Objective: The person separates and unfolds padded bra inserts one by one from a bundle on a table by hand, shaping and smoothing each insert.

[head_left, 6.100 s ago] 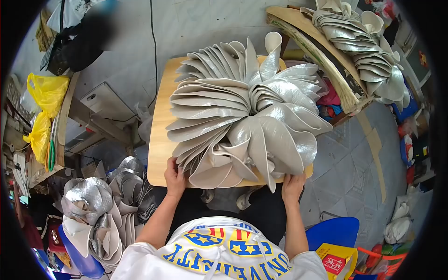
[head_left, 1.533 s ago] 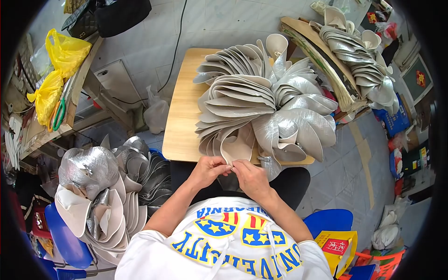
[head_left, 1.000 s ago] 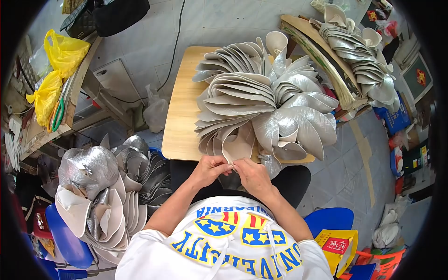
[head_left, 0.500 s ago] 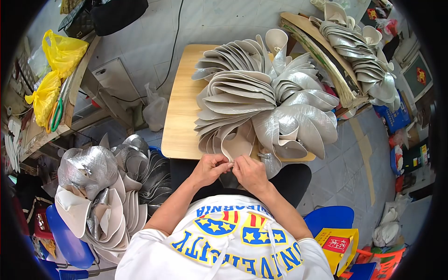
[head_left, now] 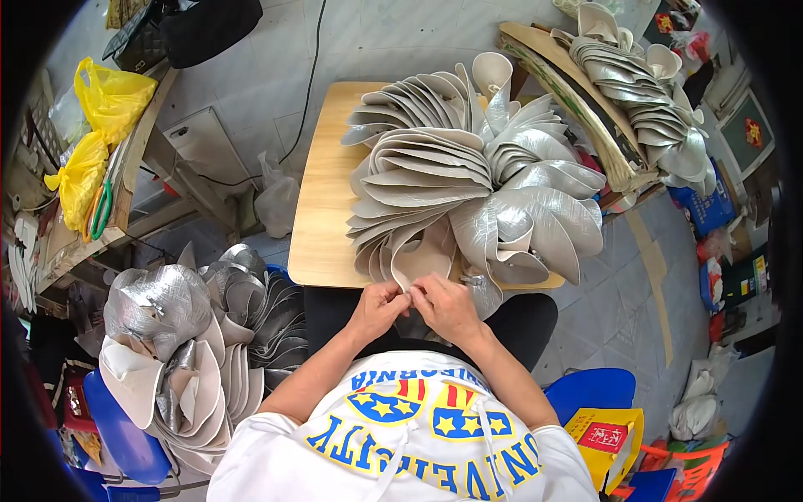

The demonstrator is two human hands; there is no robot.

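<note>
You wear a white shirt (head_left: 418, 460) with blue and yellow letters, and in front of it your two bare hands meet. Your left hand (head_left: 379, 309) and your right hand (head_left: 447, 306) are almost touching, and the fingertips of both are pressed together on the near edge of one curled, beige, felt-like sheet (head_left: 425, 253). What exactly lies between the fingertips is too small to tell.

This sheet is at twelve o'clock from your hands, at the near edge of a light-brown wooden table top (head_left: 322, 217) with rounded corners. It belongs to a big heap of curled grey-beige sheets with shiny silver faces (head_left: 431, 167), which spreads from twelve to one o'clock and covers much of the table top.

At four o'clock is a blue plastic chair (head_left: 590, 386), and beside it a yellow bag with a red label (head_left: 623, 427). Between eight and nine o'clock a second heap of silver and beige sheets (head_left: 159, 305) rises near a blue chair back (head_left: 124, 428).

Farther, at ten o'clock, yellow plastic bags (head_left: 117, 94) lie on a rough wooden bench (head_left: 125, 180), near scissors with a green handle (head_left: 102, 213). Between one and two o'clock, a third heap of similar sheets (head_left: 623, 84) rests on a thick wooden slab (head_left: 542, 46).
</note>
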